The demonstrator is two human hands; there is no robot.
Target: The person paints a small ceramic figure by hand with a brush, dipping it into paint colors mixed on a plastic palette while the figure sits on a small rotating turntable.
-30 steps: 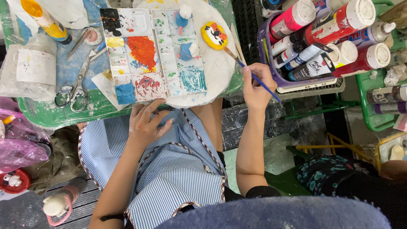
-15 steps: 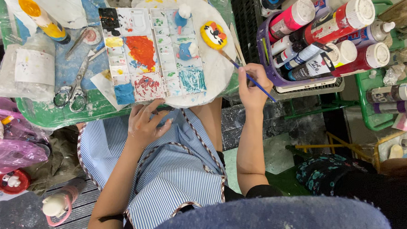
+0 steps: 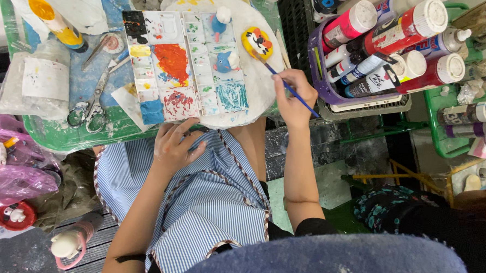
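My right hand (image 3: 294,95) grips a thin blue-handled paintbrush (image 3: 298,96), whose tip reaches up-left to a small yellow and orange painted figure (image 3: 257,42) on a white round board (image 3: 259,80). My left hand (image 3: 176,148) rests with fingers spread on my blue striped apron (image 3: 207,200), just below the paint-smeared palette (image 3: 183,65). Two small blue and white figures (image 3: 224,59) sit on the palette's right side.
A green tray (image 3: 62,137) at left holds scissors (image 3: 94,100), a yellow paint bottle (image 3: 54,19) and plastic bags. A purple basket (image 3: 324,85) of paint bottles stands at right. Another person's dark patterned clothing (image 3: 398,209) is at lower right.
My right hand has shifted slightly left and up, bringing the brush tip onto the yellow figure. My left hand stays on the apron.
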